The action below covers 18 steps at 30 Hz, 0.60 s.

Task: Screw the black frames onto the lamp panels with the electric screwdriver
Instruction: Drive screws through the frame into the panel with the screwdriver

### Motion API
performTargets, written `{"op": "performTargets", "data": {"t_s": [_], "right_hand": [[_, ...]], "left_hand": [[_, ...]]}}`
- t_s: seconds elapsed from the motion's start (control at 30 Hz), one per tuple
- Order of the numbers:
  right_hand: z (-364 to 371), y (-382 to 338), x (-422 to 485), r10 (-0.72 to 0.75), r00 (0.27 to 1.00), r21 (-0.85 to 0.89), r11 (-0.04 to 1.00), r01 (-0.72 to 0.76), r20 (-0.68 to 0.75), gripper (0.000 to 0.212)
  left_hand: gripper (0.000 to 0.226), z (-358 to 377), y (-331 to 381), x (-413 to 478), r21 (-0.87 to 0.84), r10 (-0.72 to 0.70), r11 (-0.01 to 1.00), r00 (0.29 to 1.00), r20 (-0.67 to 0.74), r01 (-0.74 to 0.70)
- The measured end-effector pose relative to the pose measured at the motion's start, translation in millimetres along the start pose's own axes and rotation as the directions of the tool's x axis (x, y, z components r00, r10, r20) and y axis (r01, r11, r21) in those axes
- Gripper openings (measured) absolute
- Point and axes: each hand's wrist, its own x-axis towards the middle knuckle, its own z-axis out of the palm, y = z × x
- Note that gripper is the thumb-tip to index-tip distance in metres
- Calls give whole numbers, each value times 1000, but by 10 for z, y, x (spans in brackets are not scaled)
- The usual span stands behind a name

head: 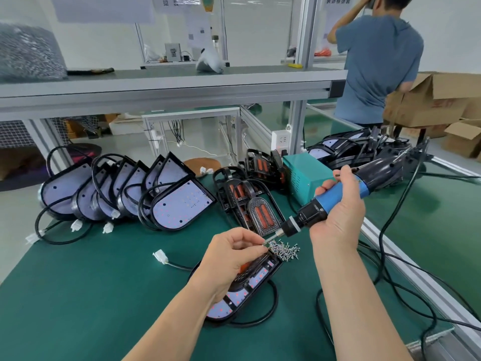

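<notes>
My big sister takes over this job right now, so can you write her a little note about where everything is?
Left hand: fingers pinching a screw at the screwdriver tip, beside the screw pile.
Right hand: gripping the blue electric screwdriver, tilted down to the left.
Lamp panel with a black frame on it lies under the left hand; how many screws are in, I cannot tell.
Left to do: bare panels leaning at left, spare frames in the middle.

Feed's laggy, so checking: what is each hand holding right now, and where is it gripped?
Right hand grips the electric screwdriver around its blue body. Left hand pinches a screw at the bit tip.
</notes>
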Motion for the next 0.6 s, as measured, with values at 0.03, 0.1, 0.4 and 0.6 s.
{"op": "performTargets", "data": {"t_s": [0.03,0.1,0.4,0.6], "right_hand": [[10,16,-16,-2,1000,-10,1000,2,6,16],[27,37,-47,8,999,-23,1000,-7,31,18],[128,97,-172,3,999,-90,996,2,52,21],[171,149,-237,8,999,-118,993,-3,45,22]], "left_hand": [[17,-21,-8,-11,-8,-3,1000,1000,-2,3],[15,-59,-20,-31,-19,-8,1000,1000,-2,8],[20,-176,-6,-105,-46,12,999,999,-35,-13],[25,-243,13,-151,89,96,992,994,-47,-92]]}}
